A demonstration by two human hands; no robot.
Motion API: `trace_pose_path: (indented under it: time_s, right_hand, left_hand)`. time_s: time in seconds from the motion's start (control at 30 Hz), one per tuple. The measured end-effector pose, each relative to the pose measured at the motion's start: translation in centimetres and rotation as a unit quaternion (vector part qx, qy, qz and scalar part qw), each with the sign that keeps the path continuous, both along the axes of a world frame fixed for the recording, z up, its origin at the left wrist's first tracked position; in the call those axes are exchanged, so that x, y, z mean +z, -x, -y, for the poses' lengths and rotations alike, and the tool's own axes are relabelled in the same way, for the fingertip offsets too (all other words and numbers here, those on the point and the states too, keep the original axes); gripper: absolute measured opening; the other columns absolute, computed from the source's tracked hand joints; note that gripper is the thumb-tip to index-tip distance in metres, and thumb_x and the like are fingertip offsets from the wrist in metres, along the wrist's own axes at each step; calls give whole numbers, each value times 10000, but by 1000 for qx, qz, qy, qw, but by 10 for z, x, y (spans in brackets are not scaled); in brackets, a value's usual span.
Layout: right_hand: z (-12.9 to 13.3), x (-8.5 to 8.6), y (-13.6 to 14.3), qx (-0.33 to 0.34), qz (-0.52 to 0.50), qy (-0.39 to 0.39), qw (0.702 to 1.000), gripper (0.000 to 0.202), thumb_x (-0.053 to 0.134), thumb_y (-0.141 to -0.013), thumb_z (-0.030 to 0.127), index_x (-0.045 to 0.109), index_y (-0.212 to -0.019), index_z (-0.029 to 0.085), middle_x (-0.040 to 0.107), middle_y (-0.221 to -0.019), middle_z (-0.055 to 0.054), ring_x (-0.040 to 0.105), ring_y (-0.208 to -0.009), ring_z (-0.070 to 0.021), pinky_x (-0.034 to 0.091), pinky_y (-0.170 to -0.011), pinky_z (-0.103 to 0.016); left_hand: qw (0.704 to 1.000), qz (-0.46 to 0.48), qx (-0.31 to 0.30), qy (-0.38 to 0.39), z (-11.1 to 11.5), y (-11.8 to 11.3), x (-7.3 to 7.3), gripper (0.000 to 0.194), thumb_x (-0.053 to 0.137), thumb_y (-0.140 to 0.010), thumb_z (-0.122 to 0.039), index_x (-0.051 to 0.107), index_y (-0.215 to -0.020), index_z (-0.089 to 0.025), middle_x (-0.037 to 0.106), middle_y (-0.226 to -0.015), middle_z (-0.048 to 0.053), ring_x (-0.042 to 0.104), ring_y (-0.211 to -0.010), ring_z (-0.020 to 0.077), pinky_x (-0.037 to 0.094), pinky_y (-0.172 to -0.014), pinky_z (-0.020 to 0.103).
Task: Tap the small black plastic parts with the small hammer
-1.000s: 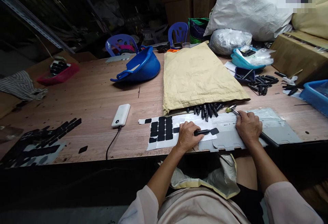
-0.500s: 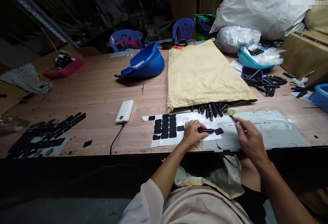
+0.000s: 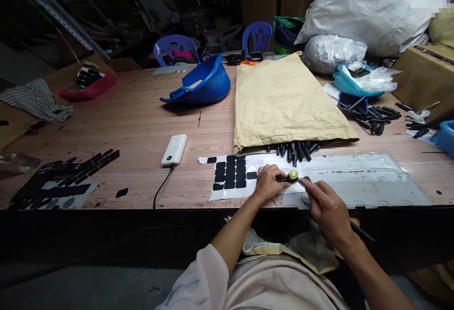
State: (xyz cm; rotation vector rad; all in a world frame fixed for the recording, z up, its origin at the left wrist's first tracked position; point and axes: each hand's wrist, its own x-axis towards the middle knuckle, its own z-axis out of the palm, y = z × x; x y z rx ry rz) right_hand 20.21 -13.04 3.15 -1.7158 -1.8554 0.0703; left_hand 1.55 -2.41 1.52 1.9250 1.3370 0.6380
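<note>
My left hand (image 3: 270, 183) is closed around a black pen-like tube (image 3: 283, 179), pressed down on the white backing sheet (image 3: 227, 195). Several rounded black stickers (image 3: 230, 172) sit in rows on that sheet, left of my hand. In my right hand (image 3: 328, 208) is a small mallet (image 3: 293, 175) with a round yellow-green head; its dark handle sticks out behind the hand. The mallet head is over the right end of the tube, and I cannot tell whether they touch. A black patch (image 3: 307, 178) shows partly behind the mallet.
A large tan paper sack (image 3: 283, 102) lies beyond my hands, with several black tubes (image 3: 294, 151) poking out below. A grey board (image 3: 369, 177) lies to the right. Left are a white power bank (image 3: 174, 150) with a cable and a blue basin (image 3: 209, 85).
My right hand has come left and down, bringing the mallet head from beyond the board to the tube. My left hand keeps its hold. The view has shifted slightly.
</note>
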Motion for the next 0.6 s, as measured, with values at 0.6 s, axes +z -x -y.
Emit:
trace_pose_path:
  time_s: [0.6]
  right_hand:
    - [-45, -9, -94, -182, 42, -7, 982, 351, 532, -990, 310, 785, -1217, 227, 683, -961, -95, 594, -908, -236, 423, -770, -339]
  left_hand:
    - [1000, -15, -13, -21, 2, 1, -3, 151, 902, -754, -244, 826, -884, -237, 751, -917, 17, 646, -985, 241, 441, -1009, 432]
